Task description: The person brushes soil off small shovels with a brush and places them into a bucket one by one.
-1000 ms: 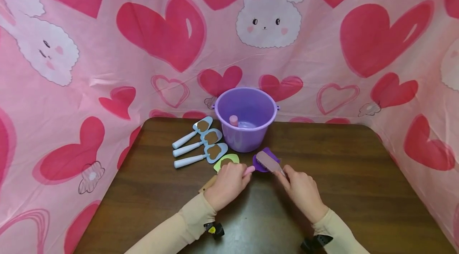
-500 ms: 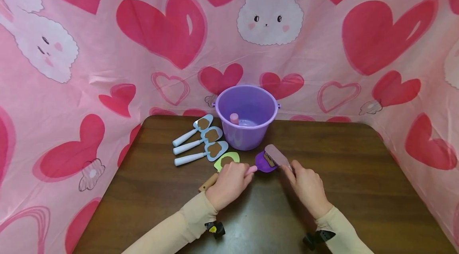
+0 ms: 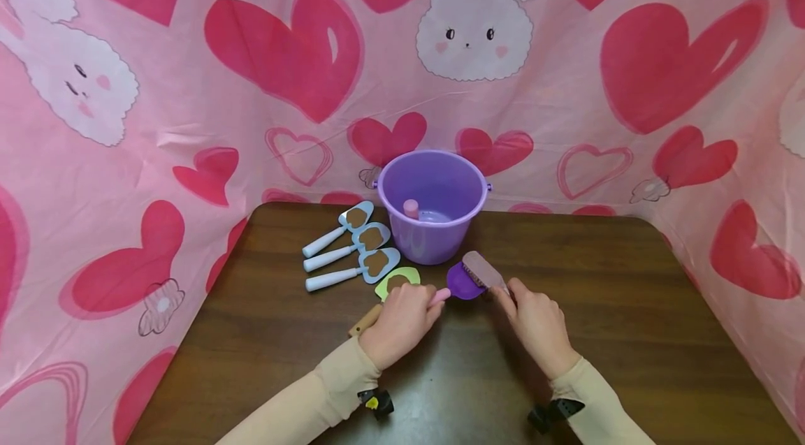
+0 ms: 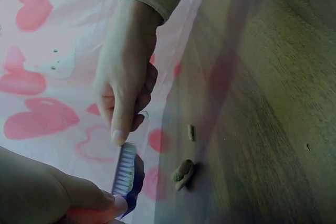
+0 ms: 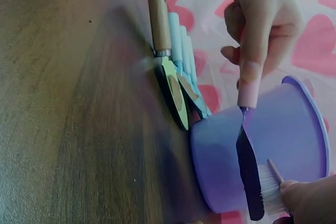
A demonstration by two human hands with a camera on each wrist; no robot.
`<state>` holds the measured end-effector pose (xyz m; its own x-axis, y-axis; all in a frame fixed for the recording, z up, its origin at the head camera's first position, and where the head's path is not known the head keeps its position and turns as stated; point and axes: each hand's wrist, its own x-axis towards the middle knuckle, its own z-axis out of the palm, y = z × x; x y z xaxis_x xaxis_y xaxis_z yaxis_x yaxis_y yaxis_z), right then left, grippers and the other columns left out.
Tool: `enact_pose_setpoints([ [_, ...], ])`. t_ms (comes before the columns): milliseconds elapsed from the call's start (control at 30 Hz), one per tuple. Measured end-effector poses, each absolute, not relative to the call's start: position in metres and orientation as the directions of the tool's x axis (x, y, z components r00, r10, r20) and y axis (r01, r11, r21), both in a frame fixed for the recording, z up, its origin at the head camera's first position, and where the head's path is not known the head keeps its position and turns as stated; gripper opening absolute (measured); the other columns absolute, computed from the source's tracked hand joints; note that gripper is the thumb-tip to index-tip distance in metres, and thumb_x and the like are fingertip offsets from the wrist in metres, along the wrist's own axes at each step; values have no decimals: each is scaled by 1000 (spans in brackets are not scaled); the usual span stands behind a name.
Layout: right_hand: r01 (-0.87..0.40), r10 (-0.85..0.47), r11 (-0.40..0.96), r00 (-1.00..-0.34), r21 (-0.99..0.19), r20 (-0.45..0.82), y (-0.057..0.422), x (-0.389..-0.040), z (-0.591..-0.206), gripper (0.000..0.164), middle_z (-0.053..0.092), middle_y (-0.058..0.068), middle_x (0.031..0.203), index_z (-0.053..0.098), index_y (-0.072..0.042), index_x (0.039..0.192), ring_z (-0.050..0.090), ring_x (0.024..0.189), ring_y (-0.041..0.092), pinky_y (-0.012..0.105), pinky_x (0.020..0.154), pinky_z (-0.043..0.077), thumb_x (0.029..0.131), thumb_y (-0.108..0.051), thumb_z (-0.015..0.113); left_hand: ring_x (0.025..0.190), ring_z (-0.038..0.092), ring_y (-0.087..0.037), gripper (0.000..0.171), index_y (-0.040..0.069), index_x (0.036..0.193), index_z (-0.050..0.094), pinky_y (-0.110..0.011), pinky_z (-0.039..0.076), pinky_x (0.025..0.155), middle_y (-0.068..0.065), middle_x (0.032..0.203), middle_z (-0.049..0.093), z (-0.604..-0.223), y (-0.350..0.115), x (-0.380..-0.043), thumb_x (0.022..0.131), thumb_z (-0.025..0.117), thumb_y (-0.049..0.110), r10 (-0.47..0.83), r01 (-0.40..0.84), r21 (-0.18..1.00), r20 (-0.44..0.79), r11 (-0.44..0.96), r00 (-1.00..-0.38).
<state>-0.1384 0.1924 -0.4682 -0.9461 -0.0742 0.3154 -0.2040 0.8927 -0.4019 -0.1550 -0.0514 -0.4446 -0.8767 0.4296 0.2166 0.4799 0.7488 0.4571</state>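
Observation:
My left hand (image 3: pixel 402 323) grips the pink handle (image 3: pixel 439 297) of a trowel with a purple blade (image 3: pixel 462 282), held just in front of the bucket. My right hand (image 3: pixel 539 330) holds a brush with a pale mauve back (image 3: pixel 486 270). Its bristles (image 5: pixel 270 190) touch the trowel's blade in the right wrist view. In the left wrist view, brown lumps (image 4: pixel 182 174) lie on the table beside the trowel. Partly under my left hand is a green trowel (image 3: pixel 399 279) with a wooden handle (image 3: pixel 366 321).
A purple bucket (image 3: pixel 430 239) stands at the back of the dark wooden table (image 3: pixel 616 305), with a pink handle end (image 3: pixel 411 209) inside. Left of it lie three light-blue trowels (image 3: pixel 333 279) with brown patches on their blades. A pink heart-patterned cloth (image 3: pixel 390 82) surrounds the table.
The brush has shifted right from the middle of the purple blade to its right edge, and my right hand moved slightly right with it. My left hand has barely moved.

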Motion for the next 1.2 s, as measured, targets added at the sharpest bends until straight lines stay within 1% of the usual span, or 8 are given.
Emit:
enact_pose_setpoints([
  [133,-197,-66,887,-949,-417,308,194,-140,-468,30,37,-2,58,55,-10,84,40,50,18,34,47,31,102,-31,68,55,51,-11,22,9,78,69,-28,45,53,3,60,55,-444,-52,-155,96,76,20,425,476,458,217,751,-879],
  [233,-216,-79,881,-944,-420,319,193,-140,-469,29,36,-3,58,53,-11,84,40,50,17,33,47,31,101,-28,69,54,51,-11,21,8,79,70,-27,44,52,2,60,55,-444,-52,-155,96,75,20,424,474,453,215,755,-880],
  [367,-281,-140,882,-923,-378,359,190,-137,-470,32,35,-5,57,50,-13,80,38,49,16,33,46,30,98,-27,74,54,52,-11,19,8,84,73,-25,43,52,3,59,55,-444,-52,-157,97,75,21,415,465,444,211,766,-885],
  [467,-297,-158,890,-913,-346,377,188,-136,-470,34,34,-5,57,49,-14,78,37,49,17,34,45,30,96,-27,75,55,52,-11,18,8,85,73,-25,42,53,3,60,55,-444,-52,-158,97,75,22,416,465,444,210,766,-885],
  [733,-211,-90,894,-949,-396,302,195,-139,-465,31,37,-3,58,52,-13,81,40,50,18,34,45,30,100,-29,70,55,51,-11,22,9,80,70,-26,42,52,3,60,55,-444,-52,-155,98,74,20,430,489,443,234,751,-872],
  [933,-189,-70,880,-959,-435,274,198,-141,-462,30,38,-2,59,54,-11,84,40,51,16,33,47,30,102,-30,67,54,50,-11,26,10,76,67,-27,42,52,3,58,52,-444,-51,-154,98,74,22,421,480,448,231,755,-877],
  [1033,-218,-84,874,-948,-435,307,196,-139,-461,29,38,-3,59,54,-12,83,40,51,16,33,47,31,102,-29,68,53,49,-12,27,11,75,66,-27,41,51,4,57,50,-443,-50,-154,98,74,22,420,480,443,232,757,-877],
  [1200,-322,-179,859,-917,-398,356,190,-135,-461,32,34,-8,59,50,-15,79,37,49,11,30,46,29,99,-27,73,53,46,-11,29,12,73,64,-25,39,50,4,56,45,-442,-49,-155,99,72,23,415,475,449,232,757,-880],
])
